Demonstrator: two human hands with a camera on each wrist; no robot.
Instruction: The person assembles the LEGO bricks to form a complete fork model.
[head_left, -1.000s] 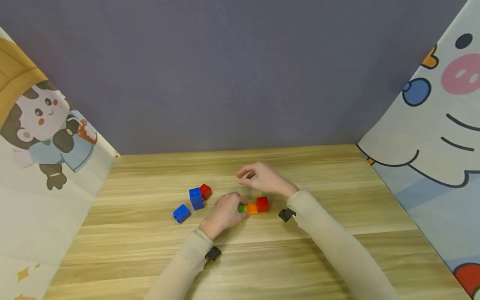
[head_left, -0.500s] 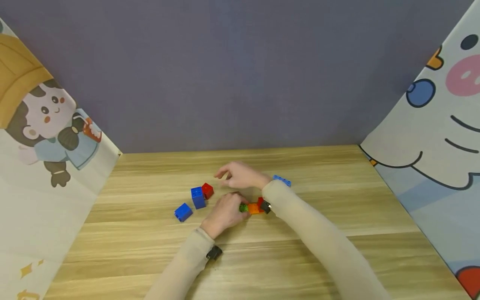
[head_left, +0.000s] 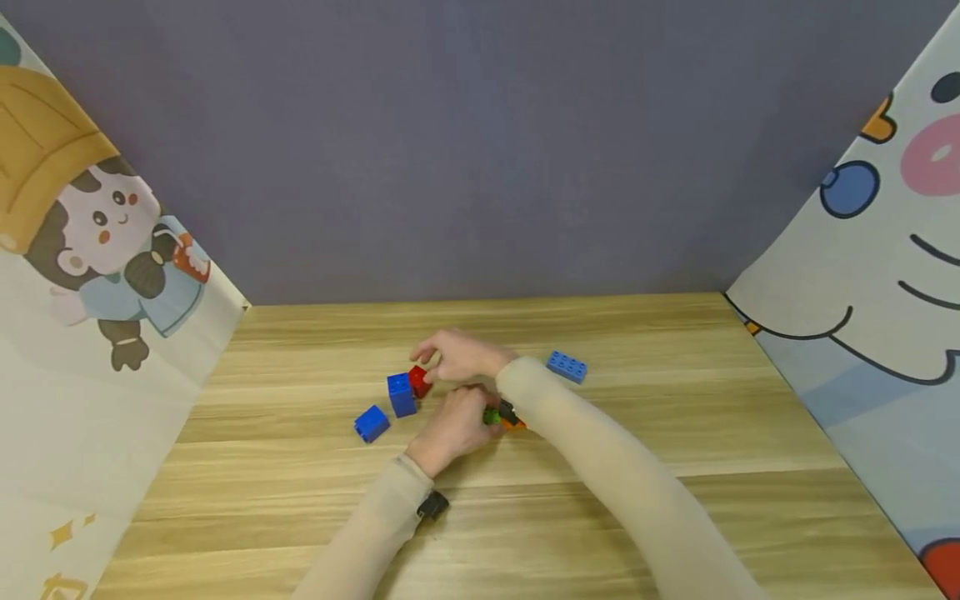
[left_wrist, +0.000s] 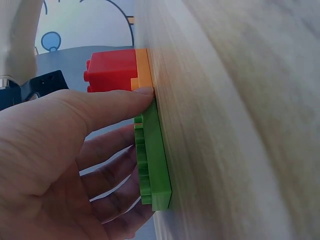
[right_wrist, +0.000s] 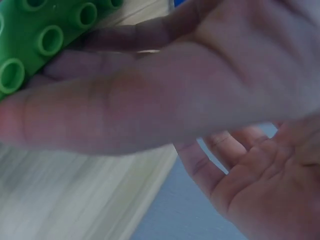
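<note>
My left hand [head_left: 453, 421] grips a long green building brick [left_wrist: 159, 160] lying flat on the table, thumb on one side and fingers on the other. An orange brick [left_wrist: 143, 67] adjoins its far end, with a red brick [left_wrist: 114, 70] on top of the orange one. In the head view the right wrist covers most of these. My right hand [head_left: 461, 357] reaches across above the left, fingers bent and parted with nothing between them. Its fingertips are right at a small red brick [head_left: 418, 381], which stands against a tall blue brick [head_left: 401, 396].
Another blue brick [head_left: 371, 424] lies left of the tall blue one. A light blue studded brick [head_left: 567, 367] lies behind the right sleeve [head_left: 600, 433]. The wooden table [head_left: 300, 517] ends at a grey back wall, with cartoon-printed panels on both sides.
My right hand has moved left over the table to the small red brick, uncovering the light blue brick. My left hand keeps its grip on the green brick.
</note>
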